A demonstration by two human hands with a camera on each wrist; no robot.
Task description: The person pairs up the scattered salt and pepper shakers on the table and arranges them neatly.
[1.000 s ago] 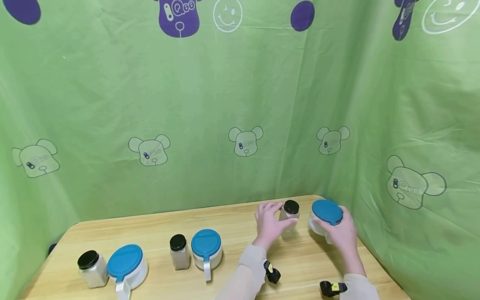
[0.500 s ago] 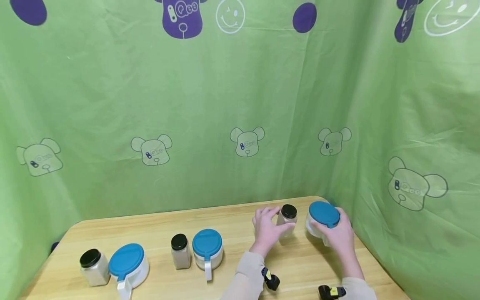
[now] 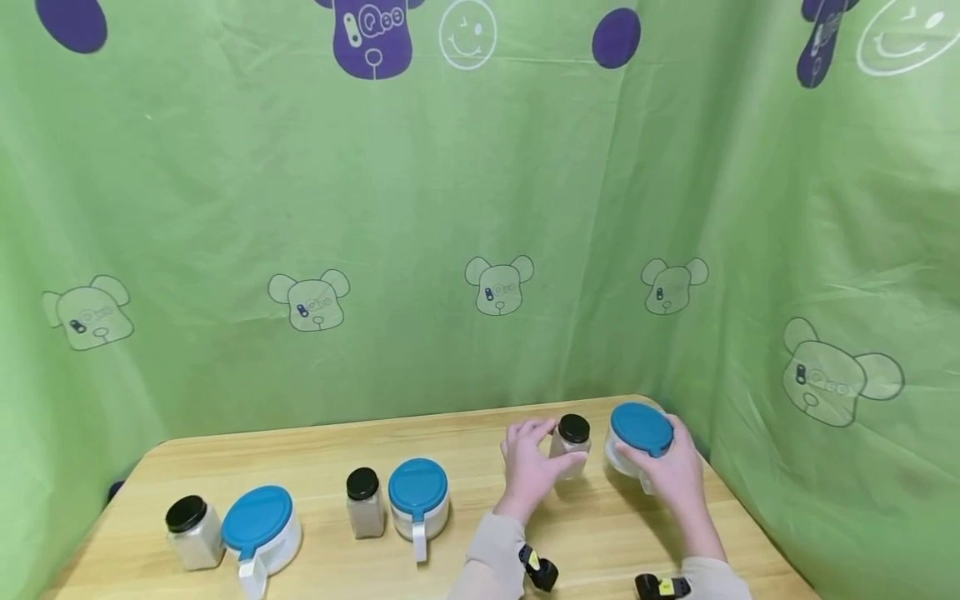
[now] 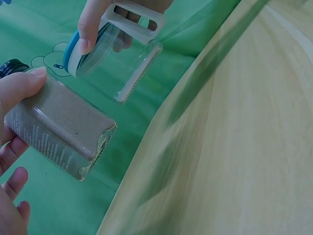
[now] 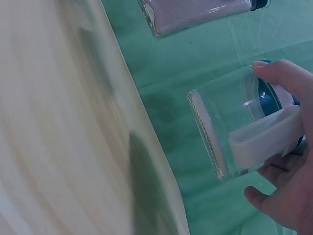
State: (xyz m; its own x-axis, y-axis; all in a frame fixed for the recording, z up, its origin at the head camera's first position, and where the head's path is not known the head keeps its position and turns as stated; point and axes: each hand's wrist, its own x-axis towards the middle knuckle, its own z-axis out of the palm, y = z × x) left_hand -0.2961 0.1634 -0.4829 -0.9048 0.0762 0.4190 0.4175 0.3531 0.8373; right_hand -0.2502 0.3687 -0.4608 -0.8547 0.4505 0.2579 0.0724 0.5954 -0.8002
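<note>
My left hand (image 3: 527, 467) pinches a square glass jar with a black lid (image 3: 572, 457) between thumb and fingers. In the left wrist view that jar (image 4: 68, 125) holds a greyish-brown powder and hangs clear of the table, tilted in the picture. My right hand (image 3: 675, 471) grips a round glass jar with a blue lid and white handle (image 3: 630, 446). From the right wrist view this round jar (image 5: 225, 127) is also off the table, with a thin pale layer at its base. The two held jars are side by side, apart.
On the wooden table (image 3: 300, 450), a black-lidded jar (image 3: 366, 510) stands beside a blue-lidded jar (image 3: 418, 500). Farther left is another such pair, a black-lidded jar (image 3: 195, 537) and a blue-lidded jar (image 3: 262, 533). A green curtain (image 3: 405, 350) hangs behind and at the right.
Both hands have shifted slightly left and nearer to me, carrying their jars along. The jars on the left of the table stay where they were; the head view has turned a little.
</note>
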